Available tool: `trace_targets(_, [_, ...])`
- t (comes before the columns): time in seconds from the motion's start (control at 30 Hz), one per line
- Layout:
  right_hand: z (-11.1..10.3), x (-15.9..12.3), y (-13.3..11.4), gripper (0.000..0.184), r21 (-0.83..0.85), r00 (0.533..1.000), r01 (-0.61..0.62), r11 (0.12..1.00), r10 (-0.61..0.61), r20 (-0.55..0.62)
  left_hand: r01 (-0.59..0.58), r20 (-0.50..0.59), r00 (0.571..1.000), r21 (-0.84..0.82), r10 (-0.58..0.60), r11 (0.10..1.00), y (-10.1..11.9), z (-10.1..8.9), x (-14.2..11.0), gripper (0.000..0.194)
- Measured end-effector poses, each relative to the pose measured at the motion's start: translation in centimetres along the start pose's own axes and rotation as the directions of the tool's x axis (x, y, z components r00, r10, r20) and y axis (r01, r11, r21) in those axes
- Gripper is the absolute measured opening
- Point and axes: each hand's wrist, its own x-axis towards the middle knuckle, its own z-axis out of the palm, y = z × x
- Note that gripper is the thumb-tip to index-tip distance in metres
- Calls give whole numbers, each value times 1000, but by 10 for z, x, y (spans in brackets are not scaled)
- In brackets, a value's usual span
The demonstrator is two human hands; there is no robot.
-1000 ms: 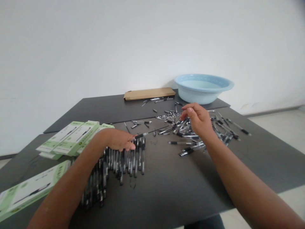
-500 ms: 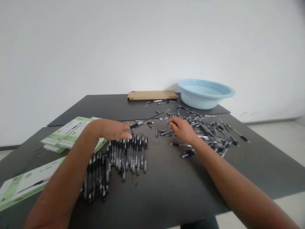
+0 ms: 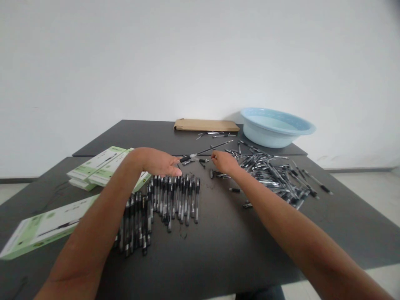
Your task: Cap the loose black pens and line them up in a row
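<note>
My left hand hovers over the far end of the rows of pens, its fingers closed on one end of a pen. This pen has a black grip, and a long thin dark part with a pale tip points up and right from it. Just left of the loose heap, my right hand is closed with fingertips curled in; what they hold, if anything, is hidden. Capped black pens lie side by side below my left hand, and a second group lies partly behind my left forearm.
A heap of loose pen parts spreads across the right side. Green-and-white pen boxes are stacked at left, with another box nearer. At the back are a flat cardboard piece and a light blue basin.
My right hand has moved left, closer to the black-gripped pen. My left hand keeps hold of that pen. The whole view has shifted slightly.
</note>
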Motion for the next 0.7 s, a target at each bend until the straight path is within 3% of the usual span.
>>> trace_targets(0.27, [5, 8, 21, 30, -58, 998, -41, 997, 44, 38, -5, 28, 1000, -37, 6, 999, -1, 1, 4, 54])
trace_targets(0.7, [16, 27, -3, 31, -62, 979, 173, 983, -165, 121, -21, 103, 994, -59, 27, 998, 2, 1, 9, 43])
